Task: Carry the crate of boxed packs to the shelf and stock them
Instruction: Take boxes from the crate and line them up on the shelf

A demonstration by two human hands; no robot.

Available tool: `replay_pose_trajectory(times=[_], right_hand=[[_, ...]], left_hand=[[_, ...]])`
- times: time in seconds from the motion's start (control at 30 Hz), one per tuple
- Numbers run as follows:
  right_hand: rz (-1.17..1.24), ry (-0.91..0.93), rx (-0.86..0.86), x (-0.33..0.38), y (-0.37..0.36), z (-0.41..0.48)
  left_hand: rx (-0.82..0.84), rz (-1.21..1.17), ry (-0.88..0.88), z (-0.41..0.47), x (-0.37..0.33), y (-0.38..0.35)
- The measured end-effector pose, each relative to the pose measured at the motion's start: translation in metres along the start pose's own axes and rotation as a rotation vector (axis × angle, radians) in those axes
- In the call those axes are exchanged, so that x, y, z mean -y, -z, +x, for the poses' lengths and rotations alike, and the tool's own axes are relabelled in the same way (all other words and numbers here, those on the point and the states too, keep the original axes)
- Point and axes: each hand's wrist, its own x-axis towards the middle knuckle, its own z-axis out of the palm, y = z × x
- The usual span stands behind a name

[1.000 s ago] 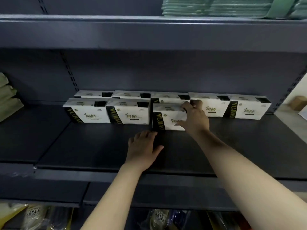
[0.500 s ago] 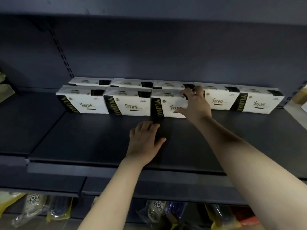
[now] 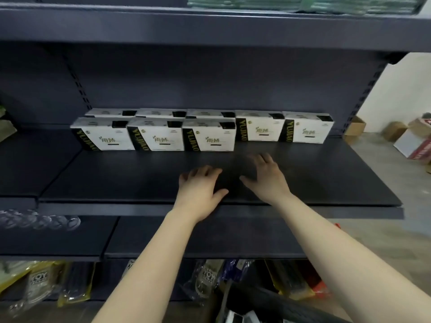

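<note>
Dark shelf (image 3: 326, 183) | packs (image 3: 210, 138) in two rows at shelf back | left grip (image 3: 200, 190) and right grip (image 3: 268, 180) empty, fingers loose, over shelf front | advice: seat next pack flush, label outward.

I am pulling my right hand (image 3: 268, 180) back off the box (image 3: 210, 138), leaving it squared up in the front row just ahead of my fingertips. The hand is now opening beside my left hand (image 3: 200, 192).
</note>
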Motion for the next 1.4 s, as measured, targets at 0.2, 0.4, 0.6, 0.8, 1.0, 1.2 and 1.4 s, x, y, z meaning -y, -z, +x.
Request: replay_pose_trajectory(times=[0.2,0.4,0.6,0.8,1.0,1.2,1.4], right_hand=[[-0.015,0.043,-0.042,-0.039,0.027,-0.094],[-0.026,0.021,0.015,-0.091,0.045,-0.179],[-0.032,-0.045,0.126,-0.14,0.05,-0.246],[-0.048,-0.089,0.291,-0.177,0.033,-0.297],[-0.045,-0.136,0.448,-0.196,0.013,-0.333],[-0.01,-0.221,0.52,-0.207,-0.009,-0.363],[0.017,-0.319,0.662,-0.205,-0.04,-0.386]], left_hand=[[-0.019,-0.055,-0.078,-0.049,-0.065,-0.008],[0.033,-0.04,-0.073,-0.106,-0.127,-0.038],[0.103,-0.036,-0.031,-0.158,-0.169,-0.075],[0.215,-0.038,0.018,-0.207,-0.191,-0.112],[0.334,-0.036,0.069,-0.232,-0.199,-0.141],[0.4,-0.042,0.062,-0.242,-0.198,-0.166],[0.5,-0.011,0.044,-0.253,-0.184,-0.186]])
